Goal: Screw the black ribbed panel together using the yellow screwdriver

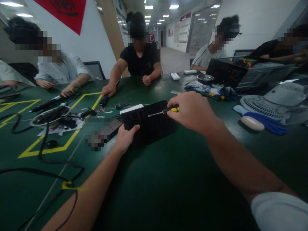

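A flat black rectangular panel (154, 128), its kind unclear, is tilted up over the green table. My left hand (126, 136) grips its left edge, thumb on the face and fingers hidden behind. In my right hand (192, 110) is a screwdriver (156, 114) with a yellow and black handle, pinched between the fingers. Its metal shaft points left across the panel's face; whether the tip touches the panel I cannot tell. A white flat object (131, 109) shows behind the panel's upper left edge. Left of my left hand lies a phone-like device (114, 126), partly blurred out.
A dish of dark parts (51, 115) and black cables (43, 150) lie at left, inside yellow tape lines. At right are a grey fan (271, 99), blue gloves (267, 123) and a pale mouse-like object (252, 123). Several people sit around the table (168, 179); one person's hand (109, 89) holds a black tool opposite.
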Action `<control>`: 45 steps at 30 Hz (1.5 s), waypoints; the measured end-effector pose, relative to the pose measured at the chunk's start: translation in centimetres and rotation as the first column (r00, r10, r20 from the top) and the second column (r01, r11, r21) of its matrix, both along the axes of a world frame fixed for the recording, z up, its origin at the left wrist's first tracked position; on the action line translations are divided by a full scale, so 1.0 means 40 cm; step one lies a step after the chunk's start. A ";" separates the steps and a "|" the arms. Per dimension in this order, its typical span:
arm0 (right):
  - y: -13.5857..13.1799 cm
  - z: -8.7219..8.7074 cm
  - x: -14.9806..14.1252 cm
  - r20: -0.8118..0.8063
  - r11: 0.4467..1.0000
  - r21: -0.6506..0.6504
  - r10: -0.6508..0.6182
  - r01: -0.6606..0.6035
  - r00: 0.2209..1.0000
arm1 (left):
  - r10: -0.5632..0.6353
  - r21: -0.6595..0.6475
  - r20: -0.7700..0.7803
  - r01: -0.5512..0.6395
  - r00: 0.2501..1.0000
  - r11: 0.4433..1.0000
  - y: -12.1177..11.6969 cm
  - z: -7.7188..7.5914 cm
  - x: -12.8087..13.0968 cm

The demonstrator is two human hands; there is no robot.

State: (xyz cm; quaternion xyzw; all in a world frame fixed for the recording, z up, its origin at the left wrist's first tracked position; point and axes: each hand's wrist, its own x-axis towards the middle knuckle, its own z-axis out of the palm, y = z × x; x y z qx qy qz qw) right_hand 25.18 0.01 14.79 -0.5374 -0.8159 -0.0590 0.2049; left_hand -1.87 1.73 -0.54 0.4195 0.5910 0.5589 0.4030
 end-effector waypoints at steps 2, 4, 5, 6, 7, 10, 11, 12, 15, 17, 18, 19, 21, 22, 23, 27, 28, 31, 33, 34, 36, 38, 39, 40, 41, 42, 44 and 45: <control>-0.001 0.000 -0.001 0.005 1.000 0.005 0.001 -0.001 1.000 | 0.004 -0.010 0.007 -0.004 1.000 1.000 0.001 -0.001 0.000; -0.001 -0.002 -0.002 0.008 1.000 0.015 0.002 -0.002 1.000 | 0.003 -0.005 0.009 -0.003 1.000 1.000 0.000 0.000 0.001; -0.001 -0.003 -0.003 0.009 1.000 0.017 -0.001 0.000 1.000 | 0.000 0.003 0.010 0.000 1.000 1.000 -0.001 0.001 0.001; -0.002 -0.003 -0.003 0.010 1.000 0.018 -0.004 0.004 1.000 | -0.003 0.010 0.011 0.003 1.000 1.000 -0.003 0.002 0.002; -0.002 -0.004 -0.003 0.012 1.000 0.016 -0.006 0.006 1.000 | -0.007 0.013 0.011 0.007 1.000 1.000 -0.004 0.002 0.003; -0.005 -0.002 -0.002 0.010 1.000 0.001 -0.001 0.001 1.000 | -0.009 0.008 0.015 0.009 1.000 1.000 -0.005 0.003 0.004; -0.006 -0.001 -0.002 0.005 1.000 -0.004 0.002 -0.002 1.000 | -0.008 0.007 0.016 0.008 1.000 1.000 -0.005 0.003 0.004; -0.007 0.000 -0.002 0.000 1.000 -0.009 0.006 -0.006 1.000 | -0.007 0.010 0.015 0.007 1.000 1.000 -0.005 0.002 0.004; -0.008 0.000 -0.004 -0.008 0.999 -0.013 0.029 -0.029 1.000 | -0.001 0.016 0.004 0.001 1.000 1.000 -0.003 0.000 0.004; -0.008 -0.004 -0.006 -0.001 0.998 -0.016 0.054 -0.054 0.999 | 0.006 0.009 -0.008 -0.006 1.000 1.000 -0.003 0.001 0.005; -0.008 -0.007 -0.008 0.005 0.998 -0.018 0.063 -0.063 0.998 | 0.007 0.005 -0.011 -0.007 1.000 1.000 -0.004 0.001 0.005; -0.008 -0.010 -0.009 0.012 0.997 -0.020 0.070 -0.070 0.997 | 0.007 0.005 -0.013 -0.007 1.000 1.000 -0.005 0.002 0.006; -0.009 -0.013 -0.009 0.018 0.996 -0.020 0.090 -0.090 0.996 | -0.003 0.011 -0.014 0.004 1.000 1.000 -0.007 0.005 0.007; -0.010 -0.013 -0.007 0.013 0.994 -0.017 0.107 -0.107 0.994 | -0.011 0.016 -0.013 0.012 1.000 1.000 -0.008 0.006 0.008; -0.011 -0.011 -0.005 0.004 0.992 -0.011 0.129 -0.129 0.992 | -0.017 0.017 -0.009 0.018 1.000 1.000 -0.009 0.006 0.008; -0.018 0.008 0.012 -0.036 0.980 0.036 0.199 -0.197 0.979 | -0.027 -0.005 0.011 0.027 1.000 1.000 -0.010 0.008 0.009; -0.019 0.013 0.016 -0.037 0.979 0.049 0.201 -0.199 0.979 | -0.028 -0.010 0.010 0.028 1.000 1.000 -0.010 0.008 0.009; -0.015 0.017 0.023 -0.036 0.978 0.079 0.194 -0.191 0.980 | -0.023 -0.007 -0.001 0.023 1.000 1.000 -0.009 0.007 0.008; -0.010 0.013 0.022 -0.038 0.977 0.090 0.195 -0.191 0.980 | -0.020 -0.004 0.001 0.020 1.000 1.000 -0.009 0.007 0.008; -0.008 0.010 0.021 -0.038 0.977 0.093 0.198 -0.194 0.980 | -0.019 -0.005 0.004 0.019 1.000 1.000 -0.008 0.007 0.008; -0.004 0.005 0.018 -0.029 0.975 0.094 0.204 -0.200 0.979 | -0.018 -0.014 0.006 0.018 1.000 1.000 -0.008 0.006 0.007; -0.001 0.001 0.016 -0.022 0.974 0.100 0.205 -0.202 0.979 | -0.018 -0.019 0.013 0.018 1.000 1.000 -0.008 0.006 0.006; 0.000 0.000 0.015 -0.021 0.974 0.104 0.203 -0.200 0.979 | -0.017 -0.019 0.017 0.018 1.000 1.000 -0.008 0.006 0.006; 0.001 -0.001 0.015 -0.023 0.975 0.105 0.201 -0.197 0.979 | -0.017 -0.018 0.022 0.018 1.000 1.000 -0.008 0.005 0.006; 0.002 -0.001 0.015 -0.026 0.975 0.103 0.199 -0.196 0.980 | -0.018 -0.016 0.025 0.019 1.000 1.000 -0.008 0.005 0.006; 0.003 -0.002 0.014 -0.029 0.976 0.098 0.200 -0.197 0.979 | -0.020 -0.014 0.025 0.020 0.999 1.000 -0.008 0.005 0.006; 0.005 -0.003 0.014 -0.033 0.977 0.089 0.198 -0.194 0.980 | -0.020 -0.012 0.018 0.021 1.000 1.000 -0.008 0.004 0.007; 0.006 -0.003 0.014 -0.033 0.978 0.086 0.195 -0.191 0.980 | -0.021 -0.011 0.012 0.021 1.000 1.000 -0.008 0.004 0.007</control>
